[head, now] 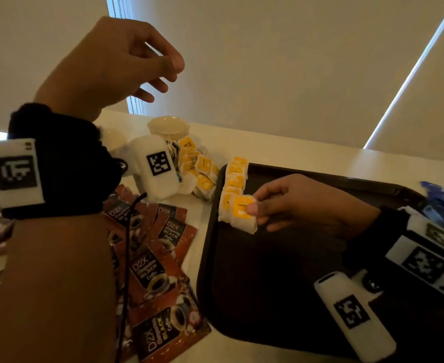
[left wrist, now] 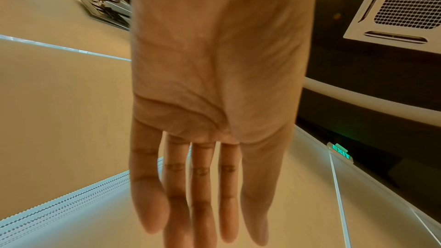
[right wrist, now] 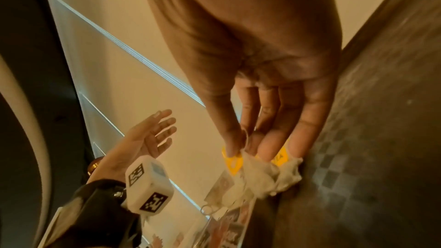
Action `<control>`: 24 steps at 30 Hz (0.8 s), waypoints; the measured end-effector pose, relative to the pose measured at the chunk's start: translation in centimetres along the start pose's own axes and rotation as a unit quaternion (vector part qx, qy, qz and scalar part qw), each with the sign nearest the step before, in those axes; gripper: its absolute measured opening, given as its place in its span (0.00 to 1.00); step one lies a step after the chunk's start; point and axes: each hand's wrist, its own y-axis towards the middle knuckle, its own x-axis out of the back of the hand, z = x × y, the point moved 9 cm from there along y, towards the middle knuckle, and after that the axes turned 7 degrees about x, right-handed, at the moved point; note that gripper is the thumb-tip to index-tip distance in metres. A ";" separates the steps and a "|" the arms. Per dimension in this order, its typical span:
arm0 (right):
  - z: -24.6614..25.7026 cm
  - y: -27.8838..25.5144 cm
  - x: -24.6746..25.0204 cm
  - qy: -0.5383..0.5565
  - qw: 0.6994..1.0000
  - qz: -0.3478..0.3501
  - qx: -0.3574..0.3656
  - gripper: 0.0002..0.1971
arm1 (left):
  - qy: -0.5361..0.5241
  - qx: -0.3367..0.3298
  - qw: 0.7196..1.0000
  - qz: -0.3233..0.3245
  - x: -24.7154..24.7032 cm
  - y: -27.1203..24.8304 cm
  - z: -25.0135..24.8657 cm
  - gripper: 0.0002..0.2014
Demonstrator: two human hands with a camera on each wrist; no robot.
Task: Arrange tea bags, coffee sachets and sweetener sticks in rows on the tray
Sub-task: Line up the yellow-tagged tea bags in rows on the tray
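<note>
A dark brown tray (head: pixel 268 284) lies on the white table. Along its left edge runs a row of tea bags (head: pixel 234 179) with yellow tags. At the near end of that row my right hand (head: pixel 257 210) pinches a tea bag (head: pixel 243 213) between thumb and fingers, low over the tray. The right wrist view shows the same tea bag (right wrist: pixel 262 174) under the right hand's fingertips (right wrist: pixel 231 150), beside the tray (right wrist: pixel 381 157). My left hand (head: pixel 163 79) is raised high above the table, fingers relaxed and empty; its wrist view shows the left hand (left wrist: pixel 203 223) with straight fingers.
A loose pile of tea bags (head: pixel 197 171) lies left of the tray, before a white lidded jar (head: pixel 167 127). Several red-brown coffee sachets (head: pixel 158 271) spread over the table at the front left. Blue sweetener sticks (head: pixel 440 200) sit beyond the tray's right edge.
</note>
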 end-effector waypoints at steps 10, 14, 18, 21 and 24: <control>-1.2 3.2 -0.9 -0.041 0.997 -0.037 -0.052 0.12 | 0.000 -0.004 1.000 -0.001 0.6 -0.4 -0.1 0.14; -1.4 3.8 -0.9 -0.077 0.995 -0.033 -0.050 0.11 | -0.008 0.000 1.000 0.007 0.4 -0.4 -0.3 0.15; -1.2 4.1 -1.1 -0.129 0.990 -0.024 -0.055 0.10 | 0.003 0.002 1.000 0.015 0.1 -0.3 -0.2 0.15; 0.3 3.7 -0.8 -0.190 0.981 -0.016 -0.045 0.11 | 0.018 0.003 1.000 0.012 0.2 -0.2 0.1 0.14; 3.0 2.0 0.8 -0.191 0.981 -0.034 0.006 0.17 | 0.021 0.011 1.000 0.014 0.4 0.0 0.4 0.13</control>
